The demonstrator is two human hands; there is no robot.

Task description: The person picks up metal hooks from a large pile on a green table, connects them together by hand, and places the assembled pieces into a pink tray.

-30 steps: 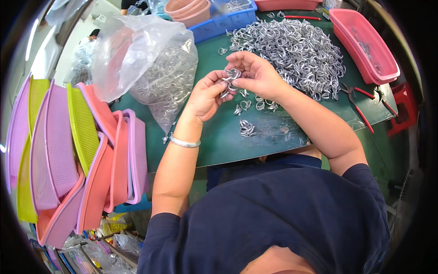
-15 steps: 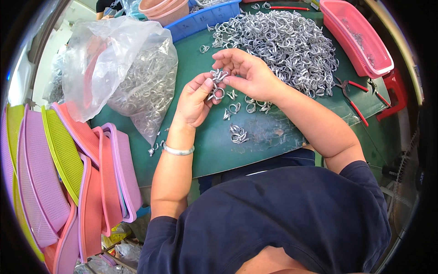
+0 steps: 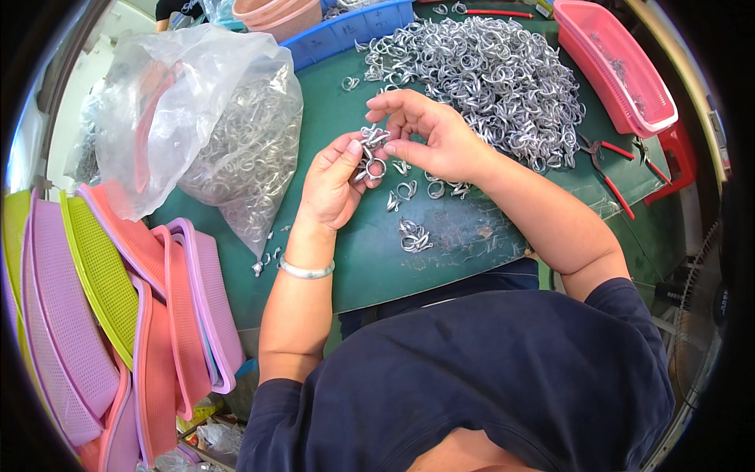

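My left hand (image 3: 336, 179) is closed around a small bunch of silver-grey metal rings (image 3: 375, 167), gripping them between thumb and fingers. Close on its right, my right hand (image 3: 432, 134) has its fingers curved and apart; the thumb tip is beside the bunch, and nothing shows held in it. Below the hands, a few loose rings (image 3: 406, 189) lie on the green tabletop (image 3: 354, 267). A small cluster of rings (image 3: 414, 236) sits nearer to me. Beyond my right hand spreads a large heap of similar rings (image 3: 487, 79).
A clear plastic bag (image 3: 259, 134) full of metal pieces stands on the left. Stacked pink, purple and green baskets (image 3: 98, 275) lean below it. A blue bin (image 3: 354, 30) is at the back. Red-handled pliers (image 3: 609, 173) and a pink basket (image 3: 617, 71) are on the right.
The view has shifted slightly. My left hand still grips the rings, and my right hand stays beside them with its fingers a little changed in pose.
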